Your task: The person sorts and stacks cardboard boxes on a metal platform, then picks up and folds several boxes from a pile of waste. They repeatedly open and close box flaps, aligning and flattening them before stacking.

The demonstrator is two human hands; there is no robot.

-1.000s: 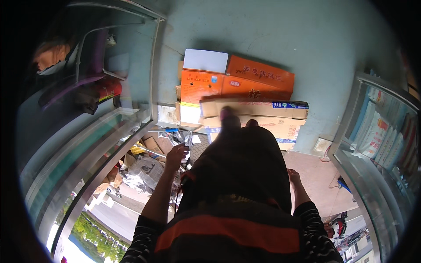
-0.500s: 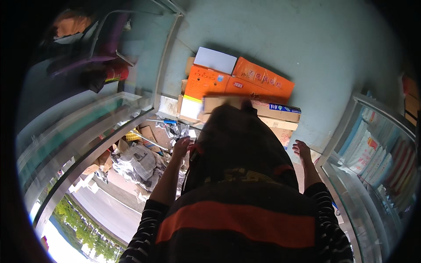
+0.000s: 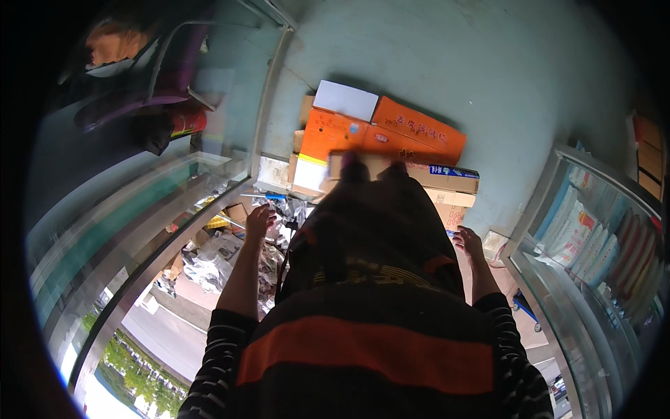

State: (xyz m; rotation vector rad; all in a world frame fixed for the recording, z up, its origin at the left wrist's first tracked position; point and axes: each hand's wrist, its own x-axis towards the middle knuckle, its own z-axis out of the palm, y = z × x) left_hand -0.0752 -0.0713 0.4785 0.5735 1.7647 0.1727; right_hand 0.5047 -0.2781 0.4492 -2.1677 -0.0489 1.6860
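Note:
My left hand (image 3: 259,222) hangs at my side, empty, with its fingers apart. Nearest to it is a heap of crumpled grey plastic wrapping (image 3: 213,262). My right hand (image 3: 467,241) hangs at the other side, its fingers loosely bent and nothing in them. A dark apron (image 3: 377,269) with an orange band covers my front, between the two arms. Beyond my feet lie an orange carton (image 3: 333,133), a second orange carton (image 3: 426,129) with printing, a white box (image 3: 345,100) and a long brown carton (image 3: 457,183). Neither hand touches them.
A glass case with a metal frame (image 3: 246,183) stands on my left. On the right, another glass case (image 3: 558,167) holds stacked packs (image 3: 576,223). A blue thing with small wheels (image 3: 523,307) is near its lower edge. The floor (image 3: 488,70) is grey-green.
My left hand has swung outward to the left and slightly forward. My right hand has shifted a little left and lower. A second shoe tip now shows past the apron.

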